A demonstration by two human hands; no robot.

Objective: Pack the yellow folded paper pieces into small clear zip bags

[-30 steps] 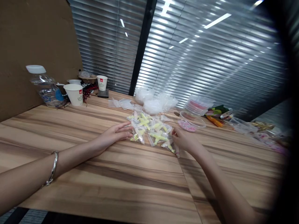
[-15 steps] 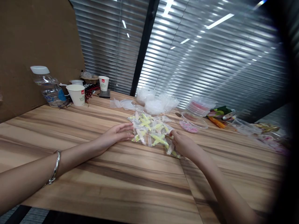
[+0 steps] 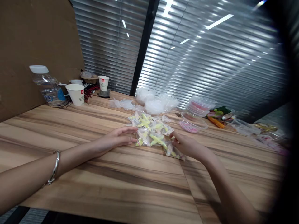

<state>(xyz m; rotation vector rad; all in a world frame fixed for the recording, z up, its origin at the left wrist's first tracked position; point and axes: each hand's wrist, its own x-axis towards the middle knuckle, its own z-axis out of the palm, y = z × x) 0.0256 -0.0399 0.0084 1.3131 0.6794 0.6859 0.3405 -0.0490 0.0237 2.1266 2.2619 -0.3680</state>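
Observation:
Several small clear plastic bags with yellow and pale pink pieces inside lie in a cluster on the wooden table, some overlapping. Along their left side rests my left hand, fingers stretched out and tips touching the lower left bag. It wears a silver bracelet at the wrist. My right hand is at the right side of the cluster, fingers bent and apart beside the lower right bag. Nothing shows in its grasp, and part of its fingers is hidden behind the hand.
Crumpled clear plastic bags sit behind the cluster. To the right are clear round tubs, one with pink bits, and an orange packet. On the left stand a water bottle and paper cups by a cardboard panel.
My left hand has slid a little right, shifting the lower left bag rightward against its neighbour. My right hand's fingers have spread slightly at the bags' edge.

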